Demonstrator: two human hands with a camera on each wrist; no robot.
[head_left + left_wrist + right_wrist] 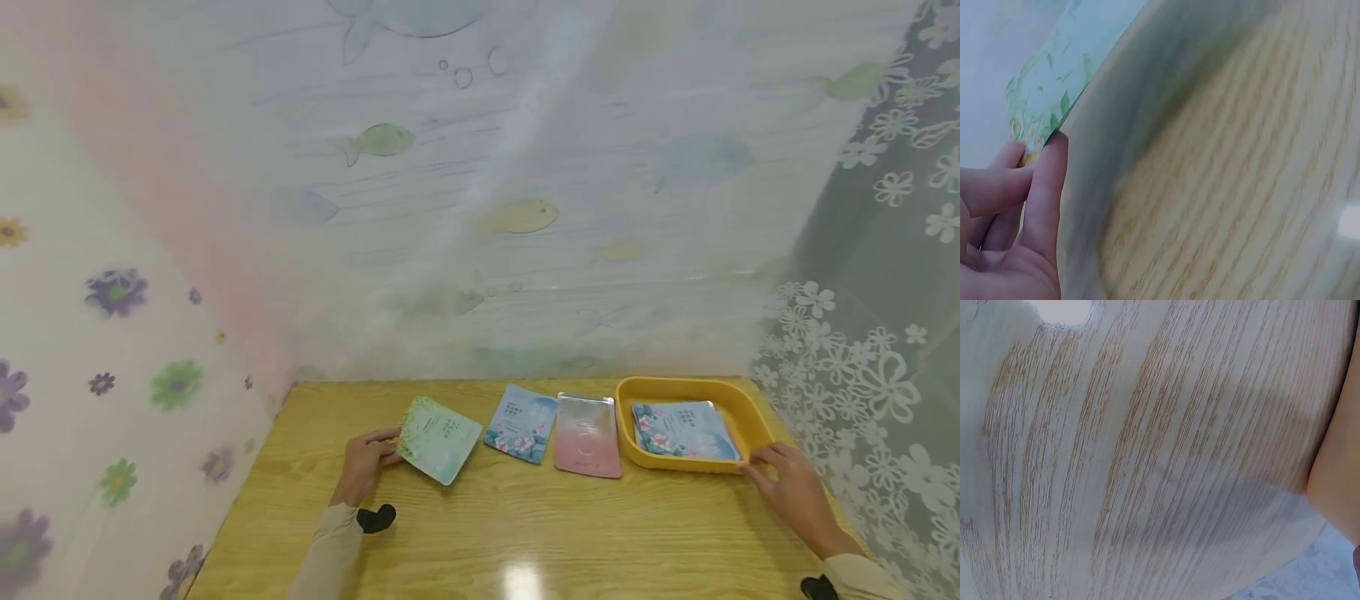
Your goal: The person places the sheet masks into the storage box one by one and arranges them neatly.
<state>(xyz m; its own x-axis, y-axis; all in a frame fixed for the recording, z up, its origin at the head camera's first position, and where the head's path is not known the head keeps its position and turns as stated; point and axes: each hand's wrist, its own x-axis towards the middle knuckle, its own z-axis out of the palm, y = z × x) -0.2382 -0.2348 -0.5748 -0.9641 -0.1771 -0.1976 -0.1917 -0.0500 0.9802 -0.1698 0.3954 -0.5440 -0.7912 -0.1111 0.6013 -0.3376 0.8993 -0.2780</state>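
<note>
My left hand (365, 458) pinches the left corner of a pale green flat packet (440, 442) with leaf print. In the left wrist view, thumb and fingers (1046, 194) meet at its leafy corner, and it is tilted up over the wood. My right hand (791, 492) holds the front right corner of a yellow tray (652, 460), thumb at the front rim. Blue floral packets (684, 429) lie inside the tray. Between the hands, a blue floral packet (521, 422) and a pink packet (587, 437) lie side by side on the table.
The wooden table (570, 533) meets a wall (525, 333) painted with fish right behind the packets and tray. A flower-patterned wall (135, 400) closes off the left side, and a panel with white flowers (885, 383) stands at the right.
</note>
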